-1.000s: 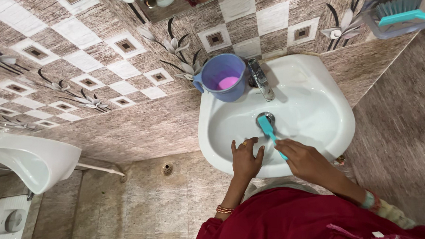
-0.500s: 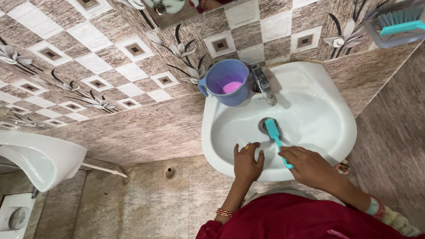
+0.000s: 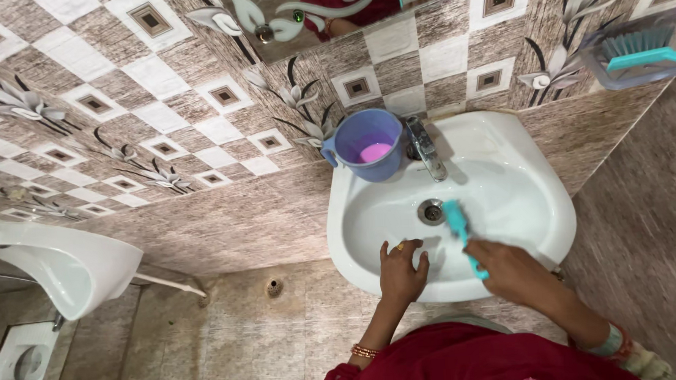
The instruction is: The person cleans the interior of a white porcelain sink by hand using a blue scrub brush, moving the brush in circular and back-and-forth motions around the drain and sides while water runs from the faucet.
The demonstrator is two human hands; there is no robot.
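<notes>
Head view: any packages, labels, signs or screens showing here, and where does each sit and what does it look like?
None show. Nearest are plain, unmarked items:
Mug: lilac plastic, on the basin's back-left rim, pink inside.
Brush: teal, in the right hand.
Second brush: teal, in a grey holder, top right.

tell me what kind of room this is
Most likely a small tiled bathroom: a white wall-mounted washbasin with a tap, a mirror above it, and a squat toilet pan in the floor.
</notes>
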